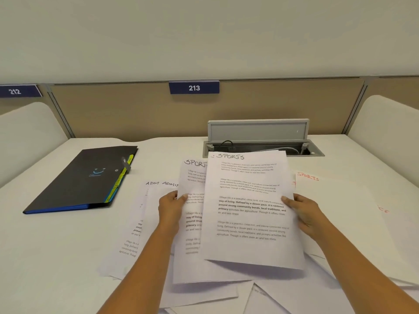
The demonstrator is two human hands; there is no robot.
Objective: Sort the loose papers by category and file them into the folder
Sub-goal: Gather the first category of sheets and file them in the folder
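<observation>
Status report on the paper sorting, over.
Left hand pinches rear SPORTS sheet. Right hand holds front SPORTS sheet. Folder closed at left, nothing on it.

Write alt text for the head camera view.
At a white desk, the left hand grips a printed sheet headed SPORTS and the right hand grips another SPORTS sheet, above scattered loose papers. A closed black folder lies at left.

left of fingers of left hand (170, 207): bare desk (56, 245), open lane to folder (79, 180) | between the fingers of both hands: held sheets (247, 207) fill the gap | past fingertips: cable hatch (317, 152), lid (258, 130) upright, partition (136, 114) behind | right of right hand (306, 213) fingers: loose papers (340, 211) cover desk
</observation>
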